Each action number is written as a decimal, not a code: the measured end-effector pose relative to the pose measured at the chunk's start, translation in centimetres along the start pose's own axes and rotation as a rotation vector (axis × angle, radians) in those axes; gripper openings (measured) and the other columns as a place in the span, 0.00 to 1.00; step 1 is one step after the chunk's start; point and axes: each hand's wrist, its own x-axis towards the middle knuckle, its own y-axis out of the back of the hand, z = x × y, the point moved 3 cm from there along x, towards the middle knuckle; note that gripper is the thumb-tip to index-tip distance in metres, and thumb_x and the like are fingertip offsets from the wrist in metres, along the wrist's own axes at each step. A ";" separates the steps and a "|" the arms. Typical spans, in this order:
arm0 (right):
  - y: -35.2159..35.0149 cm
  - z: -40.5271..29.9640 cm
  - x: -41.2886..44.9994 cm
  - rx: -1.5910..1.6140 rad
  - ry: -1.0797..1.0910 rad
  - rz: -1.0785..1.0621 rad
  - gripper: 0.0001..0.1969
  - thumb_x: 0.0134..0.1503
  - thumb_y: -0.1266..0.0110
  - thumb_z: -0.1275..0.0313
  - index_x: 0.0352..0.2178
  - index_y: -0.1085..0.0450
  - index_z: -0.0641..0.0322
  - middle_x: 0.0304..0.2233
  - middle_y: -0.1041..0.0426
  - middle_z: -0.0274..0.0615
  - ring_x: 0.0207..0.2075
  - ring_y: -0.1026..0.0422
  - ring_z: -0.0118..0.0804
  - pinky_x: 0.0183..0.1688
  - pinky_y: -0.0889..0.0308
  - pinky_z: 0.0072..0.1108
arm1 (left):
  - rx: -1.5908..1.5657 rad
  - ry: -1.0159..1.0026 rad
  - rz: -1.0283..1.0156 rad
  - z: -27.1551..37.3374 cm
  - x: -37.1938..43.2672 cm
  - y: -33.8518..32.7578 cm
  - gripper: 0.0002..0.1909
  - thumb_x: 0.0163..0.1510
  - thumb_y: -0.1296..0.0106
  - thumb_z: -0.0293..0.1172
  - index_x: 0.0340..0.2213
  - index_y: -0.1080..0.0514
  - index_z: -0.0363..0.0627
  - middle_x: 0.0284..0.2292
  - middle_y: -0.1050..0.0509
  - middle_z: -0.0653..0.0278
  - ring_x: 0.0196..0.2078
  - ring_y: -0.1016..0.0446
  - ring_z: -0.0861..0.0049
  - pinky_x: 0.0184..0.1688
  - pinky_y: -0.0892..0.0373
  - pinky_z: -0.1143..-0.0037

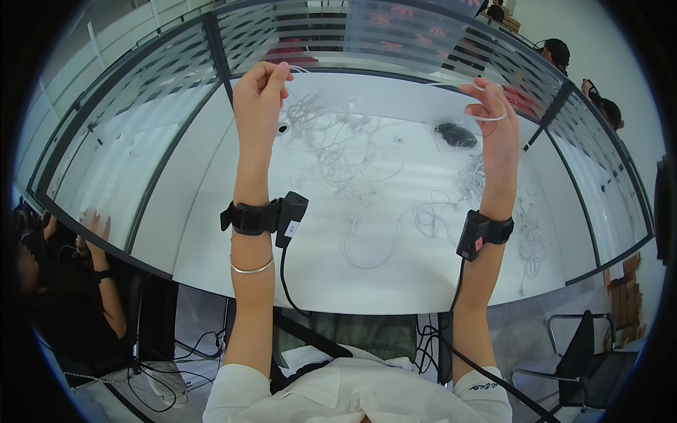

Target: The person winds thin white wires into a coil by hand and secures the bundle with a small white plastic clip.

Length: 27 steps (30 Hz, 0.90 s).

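My left hand is raised over the far left of the white table, thumb and fingers pinched on a thin white cable. At the far right my right hand is also raised, with a white cable looped round its curled fingers. Whether both hands hold the same cable cannot be told. Below and between them, loose tangled white cables lie spread on the table. Another white cable curves across its nearer part.
A bag of black items lies near my right hand. Bundled white cables lie at the right. Glass partitions border the table. Black wires run from both wrist devices. A person sits at the left; a black chair stands lower right.
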 end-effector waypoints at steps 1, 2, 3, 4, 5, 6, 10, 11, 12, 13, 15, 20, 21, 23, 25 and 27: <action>-0.1 0.2 -0.1 0.000 -0.003 0.000 0.16 0.55 0.56 0.64 0.39 0.34 0.66 0.34 0.28 0.45 0.28 0.30 0.26 0.37 0.37 0.17 | -0.071 -0.052 -0.009 0.0 0.0 0.0 0.11 0.51 0.51 0.34 0.23 0.30 0.37 0.20 0.30 0.69 0.22 0.37 0.88 0.25 0.42 0.85; -0.8 0.5 -0.3 -0.088 -0.034 -0.157 0.16 0.55 0.55 0.64 0.40 0.34 0.65 0.34 0.28 0.44 0.28 0.30 0.27 0.37 0.37 0.16 | -0.102 -0.092 -0.037 0.0 0.0 -0.2 0.10 0.51 0.51 0.33 0.24 0.30 0.37 0.22 0.29 0.69 0.25 0.35 0.88 0.29 0.40 0.86; -1.6 0.7 -0.4 -0.173 -0.061 -0.317 0.16 0.55 0.55 0.65 0.40 0.33 0.64 0.34 0.28 0.43 0.28 0.30 0.27 0.37 0.37 0.16 | -0.100 -0.093 -0.033 0.0 0.0 -0.2 0.10 0.51 0.51 0.33 0.24 0.30 0.37 0.22 0.29 0.69 0.25 0.35 0.88 0.29 0.40 0.86; -2.2 0.7 -0.7 -0.220 -0.065 -0.423 0.13 0.54 0.56 0.71 0.41 0.33 0.63 0.36 0.29 0.39 0.30 0.31 0.27 0.39 0.38 0.16 | -0.118 -0.109 -0.074 0.0 0.1 -0.4 0.10 0.51 0.51 0.34 0.24 0.30 0.39 0.23 0.30 0.70 0.26 0.35 0.87 0.32 0.40 0.85; -2.4 0.9 -0.8 -0.215 -0.064 -0.428 0.13 0.54 0.56 0.71 0.41 0.33 0.63 0.36 0.29 0.39 0.30 0.31 0.27 0.39 0.38 0.16 | -0.136 -0.125 -0.114 0.0 0.1 -0.4 0.10 0.51 0.51 0.34 0.24 0.30 0.41 0.23 0.30 0.70 0.27 0.35 0.87 0.34 0.40 0.85; -2.4 1.3 -1.0 -0.332 -0.076 -0.515 0.14 0.53 0.57 0.73 0.41 0.33 0.63 0.38 0.30 0.38 0.32 0.31 0.28 0.40 0.39 0.17 | -0.194 -0.115 -0.181 0.2 0.0 -0.9 0.10 0.51 0.50 0.35 0.24 0.29 0.41 0.23 0.30 0.70 0.26 0.34 0.87 0.33 0.38 0.85; -2.5 2.1 -1.4 -0.506 -0.044 -0.597 0.15 0.50 0.60 0.79 0.40 0.33 0.60 0.41 0.32 0.33 0.41 0.35 0.30 0.44 0.41 0.19 | -0.203 0.013 -0.288 0.9 -0.7 -1.9 0.10 0.51 0.51 0.34 0.24 0.29 0.40 0.20 0.31 0.70 0.21 0.33 0.87 0.26 0.35 0.85; -2.9 1.9 -1.5 -0.563 0.027 -0.536 0.14 0.51 0.61 0.79 0.39 0.33 0.59 0.40 0.31 0.33 0.42 0.35 0.31 0.45 0.41 0.20 | -0.204 0.014 -0.289 1.1 -0.8 -2.1 0.10 0.51 0.51 0.34 0.24 0.29 0.40 0.20 0.31 0.70 0.21 0.33 0.87 0.26 0.35 0.85; -4.0 1.5 -1.9 -0.543 0.053 -0.493 0.11 0.52 0.59 0.77 0.35 0.32 0.60 0.39 0.31 0.34 0.43 0.36 0.33 0.46 0.42 0.22 | -0.209 0.047 -0.309 1.1 -1.0 -2.0 0.10 0.51 0.51 0.34 0.24 0.29 0.40 0.19 0.31 0.69 0.21 0.33 0.87 0.26 0.35 0.85; -4.9 1.0 -2.2 -0.543 0.053 -0.493 0.11 0.52 0.59 0.77 0.35 0.32 0.60 0.39 0.31 0.34 0.43 0.36 0.33 0.46 0.42 0.22 | -0.222 0.077 -0.331 1.1 -1.1 -2.1 0.10 0.51 0.51 0.34 0.25 0.29 0.39 0.19 0.31 0.69 0.21 0.33 0.86 0.26 0.34 0.85; -6.9 -0.2 -3.1 -0.704 0.315 -0.507 0.08 0.53 0.56 0.73 0.33 0.32 0.61 0.38 0.31 0.37 0.42 0.35 0.36 0.46 0.43 0.23 | -0.239 0.095 -0.356 1.3 -1.3 -2.6 0.10 0.51 0.51 0.34 0.25 0.29 0.39 0.20 0.30 0.68 0.21 0.32 0.86 0.27 0.33 0.85; -10.6 0.5 -5.1 -0.715 0.020 -0.733 0.11 0.54 0.55 0.67 0.26 0.32 0.66 0.22 0.30 0.39 0.25 0.32 0.34 0.30 0.38 0.22 | -0.249 0.131 -0.389 1.2 -1.6 -2.7 0.10 0.51 0.50 0.34 0.27 0.29 0.38 0.22 0.29 0.67 0.24 0.31 0.86 0.29 0.32 0.84; -10.4 0.6 -5.0 -0.720 0.018 -0.729 0.11 0.54 0.55 0.67 0.26 0.32 0.66 0.22 0.30 0.39 0.25 0.32 0.34 0.30 0.38 0.22 | -0.258 0.091 -0.322 1.2 -1.4 -2.7 0.09 0.50 0.49 0.33 0.26 0.29 0.37 0.21 0.29 0.67 0.23 0.31 0.85 0.28 0.33 0.84; -9.9 0.8 -4.6 -0.372 -0.013 -0.659 0.13 0.54 0.55 0.66 0.24 0.33 0.68 0.19 0.32 0.37 0.21 0.33 0.27 0.27 0.39 0.19 | -0.270 0.055 -0.259 0.7 -0.9 -2.7 0.09 0.49 0.48 0.32 0.26 0.29 0.37 0.21 0.29 0.66 0.22 0.32 0.84 0.27 0.34 0.84; -10.1 0.2 -4.5 -0.276 -0.064 -0.599 0.14 0.55 0.57 0.66 0.22 0.34 0.67 0.15 0.37 0.32 0.17 0.38 0.20 0.23 0.43 0.14 | -0.087 -0.073 -0.110 -0.4 -0.1 -0.9 0.07 0.47 0.49 0.29 0.27 0.30 0.36 0.22 0.29 0.67 0.23 0.33 0.85 0.27 0.37 0.84; -8.9 -0.7 -3.9 -0.292 -0.059 -0.445 0.13 0.55 0.58 0.66 0.22 0.33 0.65 0.11 0.44 0.27 0.15 0.44 0.17 0.20 0.48 0.12 | 0.067 -0.119 -0.057 -1.3 0.3 0.0 0.06 0.46 0.49 0.27 0.27 0.30 0.38 0.21 0.30 0.68 0.23 0.34 0.85 0.25 0.39 0.82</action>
